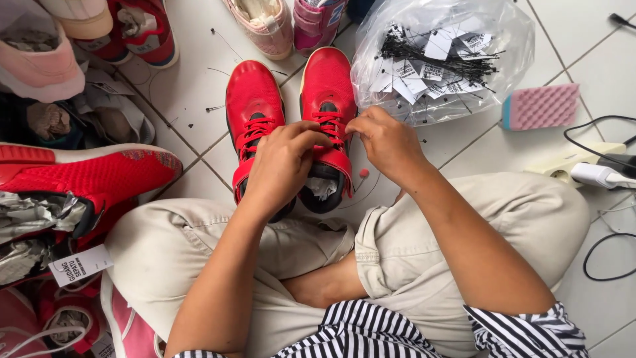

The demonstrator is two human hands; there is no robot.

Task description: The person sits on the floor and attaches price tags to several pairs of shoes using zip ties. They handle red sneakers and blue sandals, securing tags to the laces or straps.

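Two red high-top shoes stand side by side on the white tiled floor in front of my crossed legs, the left shoe (252, 99) and the right shoe (326, 83). My left hand (281, 166) rests over the gap between them, fingers curled at the laces of the right shoe. My right hand (384, 142) pinches at those same red laces (329, 122) from the right side. What the fingertips hold is too small to tell beyond the laces.
A clear plastic bag (440, 56) of white paper tags on black strings lies beyond the shoes. A pink sponge (540, 106), a power strip (583, 162) and black cables sit at right. Another red shoe (93, 176) stuffed with paper and several more shoes crowd the left.
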